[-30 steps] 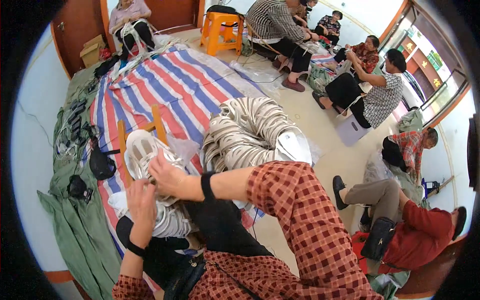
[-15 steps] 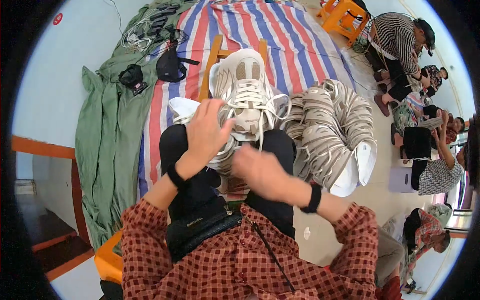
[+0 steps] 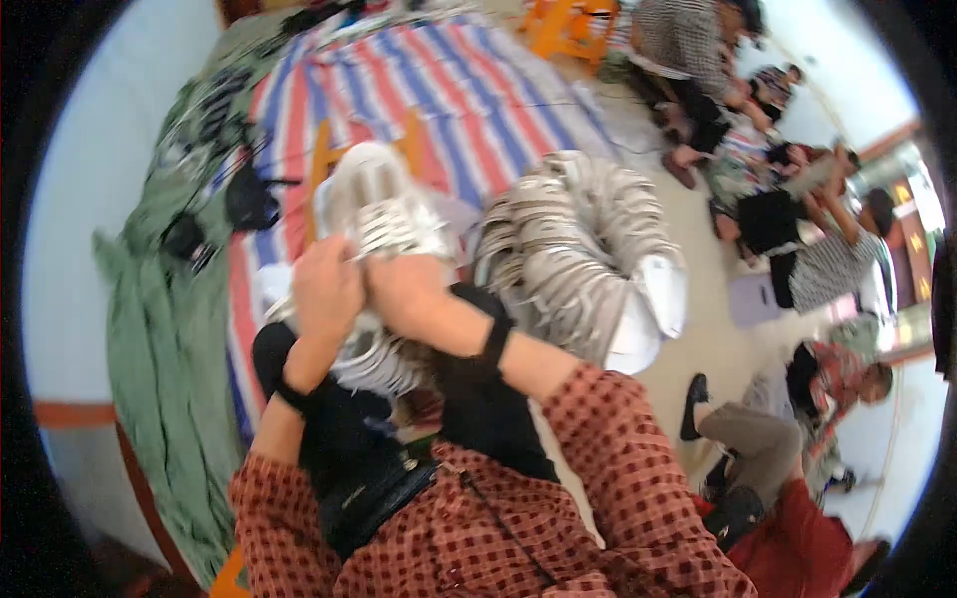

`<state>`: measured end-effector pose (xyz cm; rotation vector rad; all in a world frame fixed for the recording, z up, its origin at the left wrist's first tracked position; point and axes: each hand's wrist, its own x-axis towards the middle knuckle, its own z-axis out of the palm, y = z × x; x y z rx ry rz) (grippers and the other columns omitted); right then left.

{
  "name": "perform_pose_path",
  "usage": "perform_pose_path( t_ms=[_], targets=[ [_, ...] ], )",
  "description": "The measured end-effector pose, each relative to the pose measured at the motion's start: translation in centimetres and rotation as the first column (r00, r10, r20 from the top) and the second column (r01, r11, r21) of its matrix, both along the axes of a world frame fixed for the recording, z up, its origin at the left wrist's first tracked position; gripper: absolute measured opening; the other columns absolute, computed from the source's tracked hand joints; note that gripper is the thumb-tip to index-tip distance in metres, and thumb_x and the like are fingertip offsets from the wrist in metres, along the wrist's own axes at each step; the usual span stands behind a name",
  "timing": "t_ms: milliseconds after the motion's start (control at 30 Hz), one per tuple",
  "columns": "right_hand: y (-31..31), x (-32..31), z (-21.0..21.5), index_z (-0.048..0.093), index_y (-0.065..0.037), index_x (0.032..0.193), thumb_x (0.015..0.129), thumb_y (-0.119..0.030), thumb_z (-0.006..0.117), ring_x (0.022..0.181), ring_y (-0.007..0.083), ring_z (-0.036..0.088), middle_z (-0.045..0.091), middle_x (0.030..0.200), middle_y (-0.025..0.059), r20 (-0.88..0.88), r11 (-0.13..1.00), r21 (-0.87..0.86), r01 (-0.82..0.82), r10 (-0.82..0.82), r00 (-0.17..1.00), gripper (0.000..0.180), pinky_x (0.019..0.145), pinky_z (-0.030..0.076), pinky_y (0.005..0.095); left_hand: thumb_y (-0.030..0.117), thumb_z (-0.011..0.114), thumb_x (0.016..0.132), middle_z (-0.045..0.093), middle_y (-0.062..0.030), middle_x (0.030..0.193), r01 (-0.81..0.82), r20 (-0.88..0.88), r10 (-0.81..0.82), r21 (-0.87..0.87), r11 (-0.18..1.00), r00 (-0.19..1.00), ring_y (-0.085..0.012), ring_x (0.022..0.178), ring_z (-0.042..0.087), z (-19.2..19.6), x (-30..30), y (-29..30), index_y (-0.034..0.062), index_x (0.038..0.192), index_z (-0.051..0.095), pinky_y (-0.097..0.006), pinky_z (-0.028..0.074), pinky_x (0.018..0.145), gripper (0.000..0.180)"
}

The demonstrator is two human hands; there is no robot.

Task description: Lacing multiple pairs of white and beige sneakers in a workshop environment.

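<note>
A white and beige lace-up sneaker point(image 3: 374, 189) lies toe away from me on a wooden stool or frame point(image 3: 411, 145) beyond my knees. My left hand point(image 3: 329, 291) is closed at the near left side of the sneaker, by its ankle opening. Against it, my right hand point(image 3: 407, 291) lies over the near end of the sneaker with its fingers curled inward. Both hands are blurred, and whatever is between the fingers is hidden. Crossed white laces point(image 3: 391, 227) show just past the hands. More sneakers point(image 3: 374, 361) sit below, between my knees.
A big curved stack of nested sneakers point(image 3: 578, 254) stands to the right. Striped sheeting point(image 3: 478, 110) covers the floor ahead, with green cloth point(image 3: 164, 339) and a black bag point(image 3: 249, 199) at left. Several people point(image 3: 817, 259) sit along the right; an orange stool point(image 3: 568, 30) stands far off.
My hands have come together at the near end of the sneaker; the right hand moved in and up. My head has turned right, shifting the scene leftward and showing more of a seated person nearby.
</note>
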<state>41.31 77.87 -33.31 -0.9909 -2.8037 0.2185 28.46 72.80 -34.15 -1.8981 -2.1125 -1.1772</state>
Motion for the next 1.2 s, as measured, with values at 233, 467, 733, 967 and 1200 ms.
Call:
perform_pose_path(
  t_ms=[233,467,733,967,1200],
  targets=[
    [-6.2,7.7,7.0,0.052,-0.003,0.073,0.078,-0.013,0.054,0.071,0.0332,0.060,0.058,0.079,0.0137,-0.239,0.511,-0.461,-0.725,0.715,0.656,0.011,0.059,0.048,0.0383,0.005,0.053,0.078,0.058,-0.0067,0.083,0.268,0.783,-0.167,0.001,0.963,0.599,-0.0153,0.077,0.059,2.4,-1.3,-0.3,0.0008,0.095,0.052,-0.028,0.046,0.069,0.018],
    [-3.1,16.6,7.3,0.057,0.001,0.098,0.088,-0.011,0.049,0.095,0.0229,0.055,0.052,0.121,0.0171,-0.621,0.429,-0.783,-0.450,-0.514,0.591,0.017,0.085,0.048,0.0361,0.004,0.052,0.079,0.059,-0.0031,0.075,0.435,0.839,-0.136,-0.129,0.891,0.527,-0.0135,0.073,0.059,4.0,-3.2,-1.6,0.0009,0.096,0.053,-0.025,0.044,0.070,0.017],
    [-0.8,30.4,3.9,0.039,-0.007,0.070,0.088,-0.008,0.050,0.058,0.0088,0.034,0.043,0.071,0.0012,-0.390,0.482,-0.542,-0.688,-0.870,-0.302,0.021,0.058,0.035,0.0222,0.008,0.056,0.080,0.064,-0.0046,0.082,0.352,0.960,-0.024,-0.080,0.933,0.280,-0.0145,0.078,0.060,2.6,-2.1,-2.1,0.0014,0.099,0.055,-0.027,0.045,0.073,0.020],
    [-1.7,41.6,-1.0,0.050,-0.005,0.076,0.091,-0.013,0.050,0.056,0.0087,0.038,0.050,0.073,0.0012,-0.540,0.604,-0.626,-0.493,-0.792,-0.285,0.017,0.058,0.037,0.0228,0.005,0.059,0.081,0.061,-0.0053,0.088,0.193,0.895,-0.031,-0.062,0.979,0.445,-0.0123,0.084,0.058,0.6,-0.4,-1.1,0.0004,0.100,0.056,-0.024,0.045,0.079,0.020],
    [-1.7,26.6,-2.2,0.061,0.001,0.095,0.090,-0.013,0.056,0.063,0.0099,0.058,0.059,0.074,0.0023,-0.333,0.614,-0.762,0.206,-0.645,0.688,0.015,0.058,0.045,0.0227,0.009,0.057,0.082,0.062,-0.0056,0.068,0.186,0.693,-0.055,-0.115,0.976,0.718,-0.0105,0.057,0.057,2.0,3.7,-0.6,-0.0011,0.093,0.060,-0.027,0.046,0.054,0.016]
  ],
)
